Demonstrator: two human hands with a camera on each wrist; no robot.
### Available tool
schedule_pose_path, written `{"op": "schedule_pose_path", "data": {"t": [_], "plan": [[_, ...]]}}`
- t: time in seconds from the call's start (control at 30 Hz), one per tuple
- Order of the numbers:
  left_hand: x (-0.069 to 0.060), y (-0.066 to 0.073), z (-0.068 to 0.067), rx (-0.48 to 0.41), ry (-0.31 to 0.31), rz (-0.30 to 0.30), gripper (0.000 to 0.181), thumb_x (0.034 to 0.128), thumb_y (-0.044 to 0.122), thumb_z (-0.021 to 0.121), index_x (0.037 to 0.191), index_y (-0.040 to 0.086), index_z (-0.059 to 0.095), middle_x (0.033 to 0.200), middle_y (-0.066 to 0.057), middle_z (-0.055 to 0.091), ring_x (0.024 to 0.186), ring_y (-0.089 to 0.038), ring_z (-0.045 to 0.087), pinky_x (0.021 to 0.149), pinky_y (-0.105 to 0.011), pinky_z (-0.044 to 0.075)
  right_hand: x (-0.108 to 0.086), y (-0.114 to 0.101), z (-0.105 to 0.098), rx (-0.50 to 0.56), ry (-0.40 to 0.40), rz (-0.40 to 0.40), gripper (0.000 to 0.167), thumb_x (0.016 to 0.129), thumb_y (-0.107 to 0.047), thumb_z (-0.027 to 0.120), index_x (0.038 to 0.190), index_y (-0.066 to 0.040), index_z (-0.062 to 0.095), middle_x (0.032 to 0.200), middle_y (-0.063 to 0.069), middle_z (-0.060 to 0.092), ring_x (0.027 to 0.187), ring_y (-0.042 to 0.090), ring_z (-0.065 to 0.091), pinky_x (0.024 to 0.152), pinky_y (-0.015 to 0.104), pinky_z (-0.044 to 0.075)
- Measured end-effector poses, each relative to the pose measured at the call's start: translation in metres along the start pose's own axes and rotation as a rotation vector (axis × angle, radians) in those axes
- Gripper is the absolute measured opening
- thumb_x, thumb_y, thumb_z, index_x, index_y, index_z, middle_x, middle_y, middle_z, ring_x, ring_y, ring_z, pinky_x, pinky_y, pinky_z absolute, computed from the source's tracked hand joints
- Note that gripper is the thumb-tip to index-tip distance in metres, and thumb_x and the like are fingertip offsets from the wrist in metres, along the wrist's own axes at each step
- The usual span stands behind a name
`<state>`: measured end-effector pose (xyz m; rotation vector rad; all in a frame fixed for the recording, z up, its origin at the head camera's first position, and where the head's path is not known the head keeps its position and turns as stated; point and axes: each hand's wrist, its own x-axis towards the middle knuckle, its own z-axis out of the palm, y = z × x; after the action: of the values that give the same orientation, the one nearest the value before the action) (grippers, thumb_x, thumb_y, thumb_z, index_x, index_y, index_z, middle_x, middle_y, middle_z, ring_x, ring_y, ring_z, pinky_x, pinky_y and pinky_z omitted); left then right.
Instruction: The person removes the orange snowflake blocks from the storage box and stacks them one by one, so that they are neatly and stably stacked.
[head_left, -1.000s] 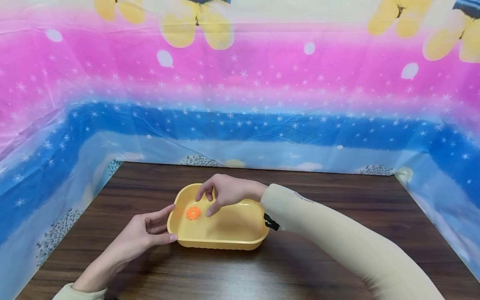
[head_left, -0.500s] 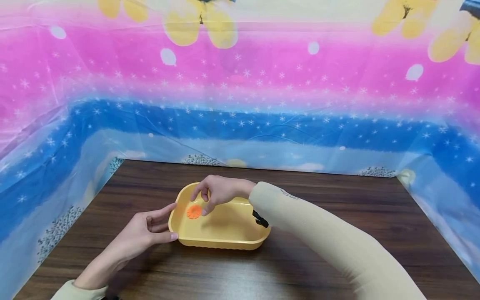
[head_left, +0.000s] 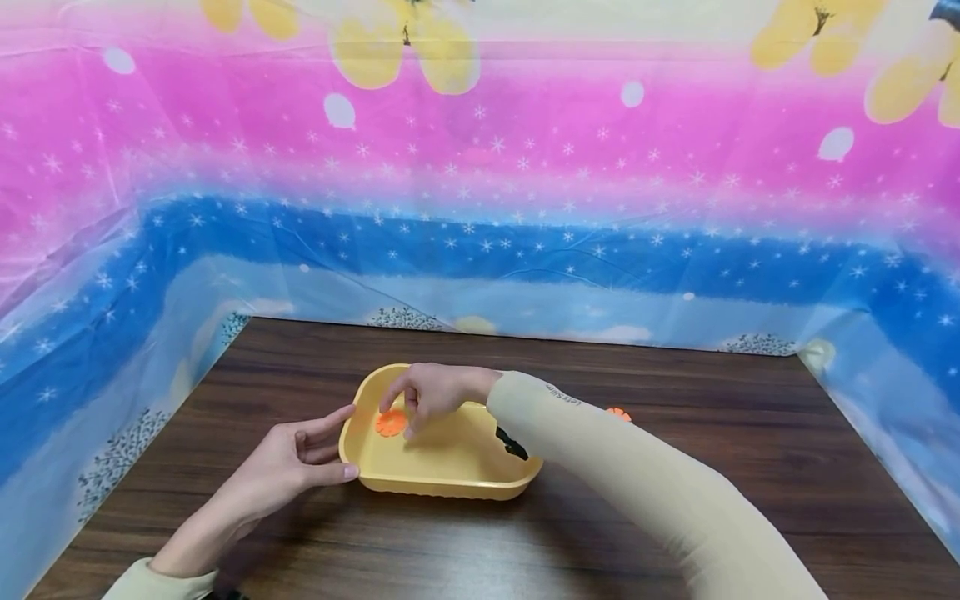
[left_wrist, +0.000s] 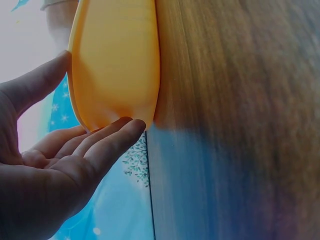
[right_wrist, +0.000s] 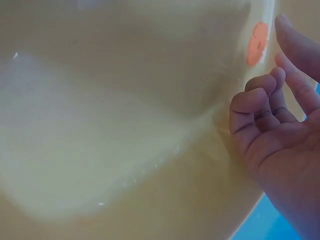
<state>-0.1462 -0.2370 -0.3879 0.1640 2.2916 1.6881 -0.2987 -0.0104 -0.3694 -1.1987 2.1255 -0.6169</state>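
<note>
A shallow yellow plastic basin (head_left: 450, 454) stands on the table, and a small orange notched disc (head_left: 390, 423) lies inside near its left end. My left hand (head_left: 273, 467) holds the basin's left end, thumb at the near corner and fingertips at the far side. Its thumb and fingers show against the basin wall (left_wrist: 115, 60) in the left wrist view. My right hand (head_left: 431, 396) reaches into the basin, index finger and thumb spread about the disc, the other fingers curled. In the right wrist view, a gap separates thumb and index fingertips beside the disc (right_wrist: 257, 44); contact cannot be told.
A second orange notched disc (head_left: 618, 414) shows partly behind the right sleeve (head_left: 637, 467) on the dark wooden table (head_left: 300, 358). A black strap piece (head_left: 512, 443) hangs at the right wrist. Printed cloth (head_left: 480, 208) walls the table's back and sides.
My right hand has moved slightly left and down, bringing its index finger and thumb to the disc. The left hand keeps its place on the basin. The second disc has come into sight.
</note>
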Motion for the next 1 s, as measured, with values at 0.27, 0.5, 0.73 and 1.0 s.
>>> {"op": "schedule_pose_path", "data": {"t": [0.27,0.5,0.73,1.0], "plan": [[0.000,0.000,0.000,-0.003,0.008,-0.004,0.087,0.0908,0.017,0.083,0.162,0.006,0.035,0.166,-0.020,0.030,0.137,-0.040,0.053,0.097,-0.038,0.057,0.004,0.003,0.008,-0.014,-0.005,0.035,0.061,0.087,-0.007,0.085,0.143,-0.006,0.062,0.060,-0.005,0.049,0.055,0.006,0.044,0.057,0.019,0.033],[-0.001,0.000,0.000,-0.006,0.005,-0.010,0.087,0.0912,0.017,0.083,0.162,0.006,0.035,0.166,-0.020,0.029,0.137,-0.040,0.053,0.098,-0.039,0.057,0.005,0.005,0.013,-0.052,-0.007,0.016,0.056,0.087,-0.003,0.084,0.139,-0.008,0.064,0.067,-0.003,0.054,0.060,0.006,0.048,0.060,0.018,0.038],[-0.001,0.000,0.001,-0.004,0.002,-0.003,0.086,0.0913,0.017,0.083,0.162,0.006,0.035,0.166,-0.021,0.030,0.137,-0.040,0.053,0.098,-0.039,0.057,0.002,0.006,0.014,-0.013,0.015,-0.006,0.047,0.088,0.001,0.081,0.132,-0.005,0.068,0.077,0.001,0.060,0.068,0.008,0.052,0.067,0.018,0.043],[0.000,0.000,0.001,-0.014,0.004,0.000,0.086,0.0914,0.017,0.082,0.162,0.007,0.035,0.166,-0.020,0.030,0.137,-0.040,0.053,0.098,-0.038,0.057,0.002,0.007,0.016,-0.074,0.051,0.034,0.040,0.087,0.000,0.082,0.125,-0.006,0.071,0.073,-0.002,0.058,0.065,0.006,0.051,0.066,0.017,0.042]]}}
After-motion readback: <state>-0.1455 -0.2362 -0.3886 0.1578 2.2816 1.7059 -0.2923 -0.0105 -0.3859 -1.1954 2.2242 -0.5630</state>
